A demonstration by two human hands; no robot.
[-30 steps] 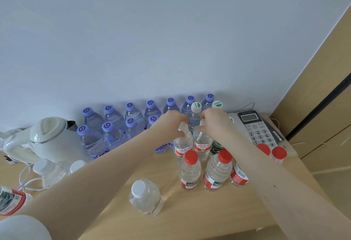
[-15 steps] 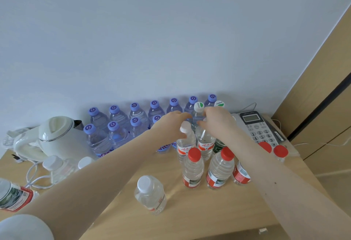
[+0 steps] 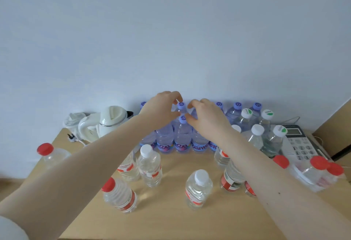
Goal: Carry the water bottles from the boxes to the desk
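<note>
Two rows of purple-capped water bottles (image 3: 182, 137) stand against the wall on the wooden desk (image 3: 171, 219). My left hand (image 3: 161, 109) and my right hand (image 3: 206, 119) hover side by side over the middle of these rows. Their fingers are spread and curled on either side of two purple caps (image 3: 182, 118), and neither hand holds a bottle. White-capped bottles (image 3: 256, 137) stand to the right. More white-capped (image 3: 198, 188) and red-capped bottles (image 3: 118, 195) stand nearer on the desk. My forearms hide some bottles.
A white electric kettle (image 3: 106, 122) with its cord sits at the back left. A desk telephone (image 3: 302, 144) lies at the back right, with wrapped red-capped bottles (image 3: 321, 173) in front of it. A red-capped bottle (image 3: 51, 154) stands at the left edge. A wooden panel rises at the far right.
Both hands have left the white-capped bottles near the telephone and shifted left onto the purple-capped rows. The view has swung, bringing more of the desk and more bottles into sight.
</note>
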